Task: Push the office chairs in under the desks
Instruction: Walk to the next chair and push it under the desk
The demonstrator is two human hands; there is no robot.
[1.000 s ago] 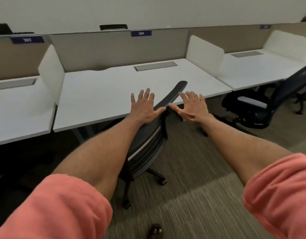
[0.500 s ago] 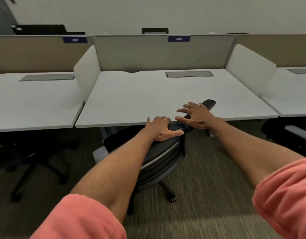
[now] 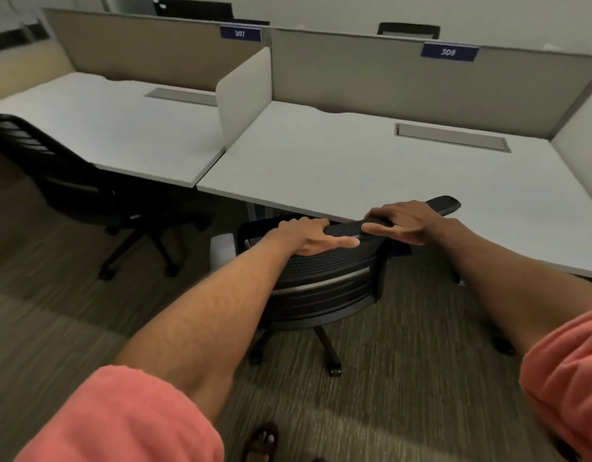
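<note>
The carpet is striped grey-brown and carries everything here; the near chair stands on it by its castors, right at the front edge of desk 306; its seat is hidden under that desk (how far in cannot be told). Left of that desk stands desk 307, their tops edge to edge; a second chair rests on the carpet before 307.

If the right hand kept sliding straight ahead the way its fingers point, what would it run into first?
The right hand lies on the chair's top rail, its fingers pointing leftward along it. Going on, it would probably meet the left hand, resting on the same rail close by.
</note>
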